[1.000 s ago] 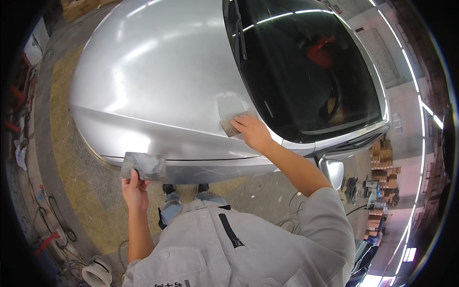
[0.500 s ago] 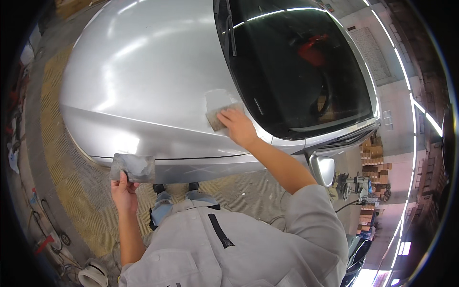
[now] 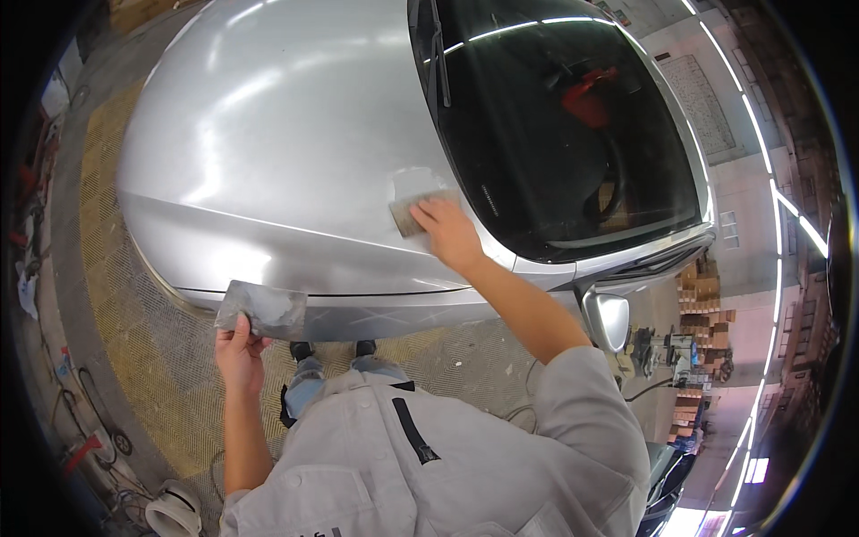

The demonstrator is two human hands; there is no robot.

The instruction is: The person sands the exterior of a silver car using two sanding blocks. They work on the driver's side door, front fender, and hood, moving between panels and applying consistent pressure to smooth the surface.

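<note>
Under my right hand (image 3: 443, 231), a grey-brown flat spreader (image 3: 408, 217) lies against the silver car hood (image 3: 295, 161), close to the windshield's lower corner. My fingers are closed on it. Just beyond its edge shows a patch of light grey filler (image 3: 417, 182) smeared on the paint. Off to the left, my left hand (image 3: 240, 353) pinches the lower edge of a thin rectangular mixing plate (image 3: 246, 309), thumb on top. Light grey paste (image 3: 277, 309) coats part of the plate, which is held above the fender edge.
The windshield (image 3: 555, 134) and a wiper (image 3: 438, 63) lie right of the hood. A side mirror (image 3: 608, 318) sticks out near my right elbow. A white bucket (image 3: 174, 510) and hoses stand at lower left; stacked boxes (image 3: 702, 295) are at the right.
The plate in my left hand has tilted and shifted slightly right. My right hand and the spreader have barely moved, with the whole view shifting a little.
</note>
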